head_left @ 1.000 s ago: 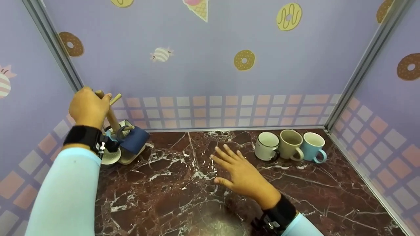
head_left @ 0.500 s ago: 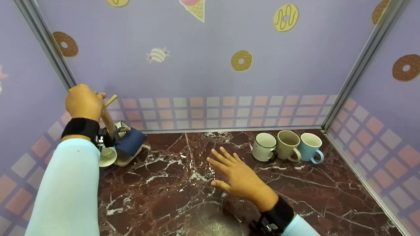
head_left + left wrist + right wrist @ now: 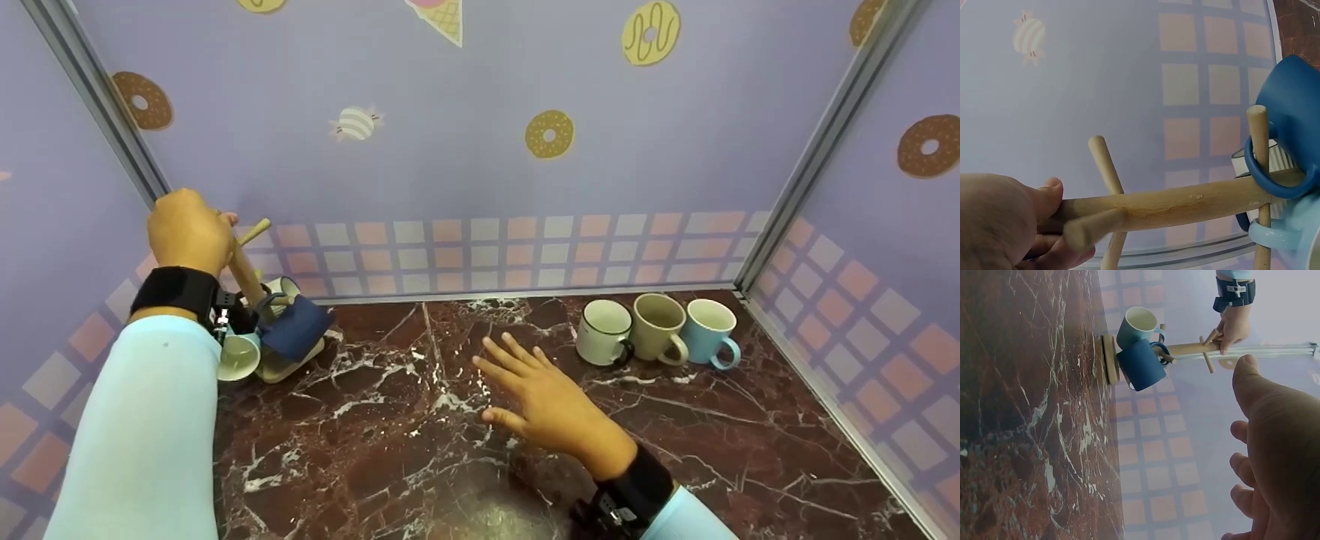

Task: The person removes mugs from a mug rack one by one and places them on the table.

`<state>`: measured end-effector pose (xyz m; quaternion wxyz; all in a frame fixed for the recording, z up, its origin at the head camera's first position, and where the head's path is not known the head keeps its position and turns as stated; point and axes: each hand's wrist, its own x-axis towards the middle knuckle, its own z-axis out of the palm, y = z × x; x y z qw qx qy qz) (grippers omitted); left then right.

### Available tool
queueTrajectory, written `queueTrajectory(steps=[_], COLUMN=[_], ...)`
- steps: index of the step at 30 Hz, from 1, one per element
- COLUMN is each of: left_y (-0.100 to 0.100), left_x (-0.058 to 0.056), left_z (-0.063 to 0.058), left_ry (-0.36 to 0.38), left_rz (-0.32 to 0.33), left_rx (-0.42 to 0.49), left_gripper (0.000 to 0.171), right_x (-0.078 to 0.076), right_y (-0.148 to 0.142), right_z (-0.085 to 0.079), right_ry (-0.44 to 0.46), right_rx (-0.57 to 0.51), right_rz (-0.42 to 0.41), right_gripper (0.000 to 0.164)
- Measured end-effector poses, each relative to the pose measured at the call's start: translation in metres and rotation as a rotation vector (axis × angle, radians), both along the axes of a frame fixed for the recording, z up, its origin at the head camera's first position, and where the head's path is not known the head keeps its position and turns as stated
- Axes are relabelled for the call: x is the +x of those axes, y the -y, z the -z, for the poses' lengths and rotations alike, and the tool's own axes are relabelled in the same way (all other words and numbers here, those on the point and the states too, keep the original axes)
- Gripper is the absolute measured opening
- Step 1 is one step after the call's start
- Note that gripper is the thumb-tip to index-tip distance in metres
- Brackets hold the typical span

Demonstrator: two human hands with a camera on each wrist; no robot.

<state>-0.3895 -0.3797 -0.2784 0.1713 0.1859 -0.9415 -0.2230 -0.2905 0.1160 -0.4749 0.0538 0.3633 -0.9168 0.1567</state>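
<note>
At the left back corner, my left hand (image 3: 191,231) grips the top of a wooden mug tree (image 3: 1185,207); thumb and fingers wrap the post near its upper pegs. On the lower pegs hang a dark blue mug (image 3: 296,328), a light blue mug (image 3: 1135,326) and a white mug (image 3: 283,286), which is partly hidden behind the post. The tree's base (image 3: 1109,360) rests on the table. Over the middle of the table is my right hand (image 3: 551,409), its fingers spread and holding nothing.
A white mug with a black handle (image 3: 601,335), a beige mug (image 3: 654,334) and another light blue mug (image 3: 703,337) stand in a row at the back right of the marbled table (image 3: 360,450). Patterned walls (image 3: 450,150) enclose the back and sides.
The head view has shifted slightly. The mug tree appears turned a little under my left hand, and the light blue mug's mouth shows more. My right hand stays nearly still.
</note>
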Motion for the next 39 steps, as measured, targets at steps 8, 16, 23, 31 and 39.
queueTrajectory(steps=[8, 16, 23, 31, 39], left_y=[0.008, 0.013, 0.024, 0.021, 0.015], left_x=[0.003, -0.001, 0.001, -0.003, 0.0], left_z=[0.003, 0.002, 0.007, 0.007, 0.006], left_ry=[-0.005, 0.02, 0.019, 0.012, 0.024], left_rz=[0.082, 0.135, 0.149, 0.151, 0.135], left_rx=[-0.009, 0.009, -0.034, -0.009, 0.066], left_gripper=[0.047, 0.049, 0.046, 0.046, 0.048], right_x=[0.0, 0.0, -0.003, -0.004, -0.004], right_y=[0.0, 0.002, 0.007, 0.008, 0.007], right_z=[0.0, 0.0, 0.004, 0.003, 0.003], right_ry=[0.001, 0.009, 0.026, 0.028, 0.021], right_rx=[-0.009, -0.007, -0.001, -0.011, -0.009], right_rz=[-0.014, -0.01, -0.025, -0.013, -0.007], right_gripper=[0.086, 0.085, 0.086, 0.087, 0.089])
